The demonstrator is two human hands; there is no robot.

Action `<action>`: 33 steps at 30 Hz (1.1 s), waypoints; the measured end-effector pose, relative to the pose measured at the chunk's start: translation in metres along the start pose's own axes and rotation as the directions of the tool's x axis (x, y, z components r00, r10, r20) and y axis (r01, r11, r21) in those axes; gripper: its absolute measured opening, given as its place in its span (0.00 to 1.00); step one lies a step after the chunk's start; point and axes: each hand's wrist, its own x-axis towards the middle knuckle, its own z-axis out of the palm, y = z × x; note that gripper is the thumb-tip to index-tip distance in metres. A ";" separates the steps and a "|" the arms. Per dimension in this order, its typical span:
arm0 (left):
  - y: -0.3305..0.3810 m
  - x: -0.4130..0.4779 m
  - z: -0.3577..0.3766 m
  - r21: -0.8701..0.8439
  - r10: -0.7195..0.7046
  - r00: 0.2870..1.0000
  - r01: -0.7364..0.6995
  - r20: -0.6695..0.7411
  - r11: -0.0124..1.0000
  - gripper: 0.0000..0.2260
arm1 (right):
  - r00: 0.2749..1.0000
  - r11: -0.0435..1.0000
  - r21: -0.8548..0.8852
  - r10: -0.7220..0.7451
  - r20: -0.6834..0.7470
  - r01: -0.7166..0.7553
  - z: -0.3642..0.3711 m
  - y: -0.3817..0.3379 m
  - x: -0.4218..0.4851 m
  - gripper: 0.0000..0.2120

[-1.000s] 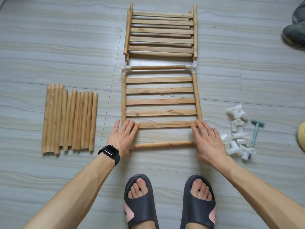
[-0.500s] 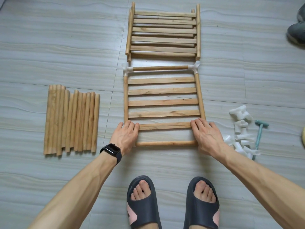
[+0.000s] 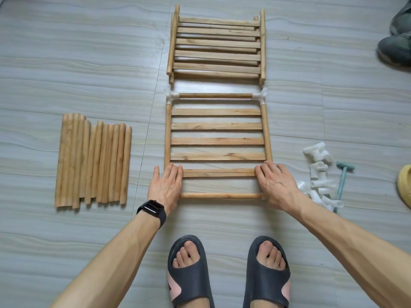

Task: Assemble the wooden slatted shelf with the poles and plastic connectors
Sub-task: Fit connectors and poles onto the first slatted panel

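Where the shelf [image 3: 216, 141] lies: flat on the floor [image 3: 66, 52].
Left hand [image 3: 165, 185]: laid flat, unclenched, on its near left corner.
Right hand [image 3: 274, 185]: likewise flat on near right corner.

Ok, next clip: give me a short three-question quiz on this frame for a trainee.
1. True or false: the left hand and right hand lie flat on the near corners of the panel.
2. The loose poles lie: A) to the panel's left, B) to its right, C) on top of it.
3. How many connectors show on the panel's far corners?
Key: 1 true; 2 A; 3 two.
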 end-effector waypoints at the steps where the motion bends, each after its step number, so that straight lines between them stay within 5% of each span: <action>1: 0.000 -0.001 0.000 -0.001 -0.005 1.000 0.005 0.003 1.000 0.40 | 1.000 1.000 0.027 -0.001 -0.013 0.001 0.001 0.000 -0.001 0.36; 5: -0.001 -0.008 0.003 -0.010 -0.003 1.000 0.003 -0.001 1.000 0.39 | 0.997 0.996 0.083 -0.008 -0.073 0.014 0.010 -0.009 -0.009 0.34; 10: 0.005 -0.015 0.003 -0.082 -0.012 0.999 0.008 -0.051 0.997 0.33 | 0.997 0.997 -0.020 0.069 -0.040 -0.069 0.026 -0.027 -0.020 0.43; 15: 0.002 -0.019 0.005 -0.070 -0.002 0.999 -0.001 -0.038 0.998 0.28 | 0.999 0.998 -0.056 0.028 0.018 -0.027 0.023 -0.023 -0.022 0.37; 22: 0.005 -0.028 0.004 0.020 0.018 0.999 -0.017 -0.036 1.000 0.35 | 0.999 0.998 0.063 0.007 -0.052 -0.003 0.015 -0.017 -0.028 0.25; 26: 0.006 -0.037 0.007 -0.033 0.035 0.997 -0.037 -0.073 0.999 0.25 | 0.997 0.997 0.076 -0.003 -0.074 0.009 0.012 -0.016 -0.035 0.24; 33: -0.003 -0.049 0.003 -0.001 0.093 0.994 -0.093 -0.057 0.996 0.24 | 0.995 0.995 0.076 -0.056 -0.076 0.062 0.007 -0.024 -0.045 0.17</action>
